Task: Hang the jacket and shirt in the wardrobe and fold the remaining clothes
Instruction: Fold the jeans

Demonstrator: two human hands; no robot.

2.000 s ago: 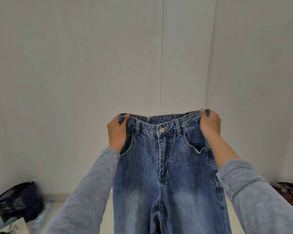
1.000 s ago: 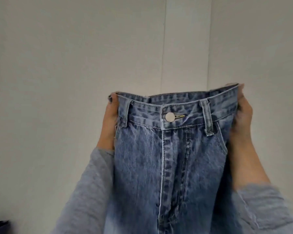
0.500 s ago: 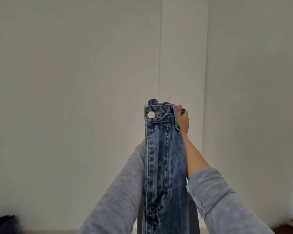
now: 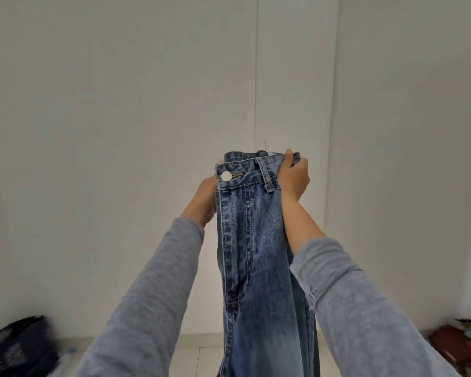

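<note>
Sleeves of grey knit, left (image 4: 152,295) and right (image 4: 365,308), enter from the lower edge and converge toward the centre. Between them hangs a pair of blue jeans (image 4: 253,240), folded lengthwise so that the fly seam forms the left edge; the denim fades paler toward the bottom, where the legs run out of view. The garment is held upright in the air, in front of the person at arm's reach, touching no surface that can be seen.

The left hand (image 4: 206,197) lies with its heel against the folded fly edge, just below the metal button (image 4: 226,176). Its fingers pass behind the denim and are hidden, so its grip cannot be told. The right hand (image 4: 294,178) grips the waistband at the opposite edge, thumb laid over the front beside a belt loop (image 4: 265,175), fingers curled round the back.

Beyond, on a pale tiled floor (image 4: 199,355), a dark bag (image 4: 17,346) sits at lower left and a reddish-brown object (image 4: 462,346), too cropped to identify, at lower right. A plain white wall (image 4: 120,104) fills the background.
</note>
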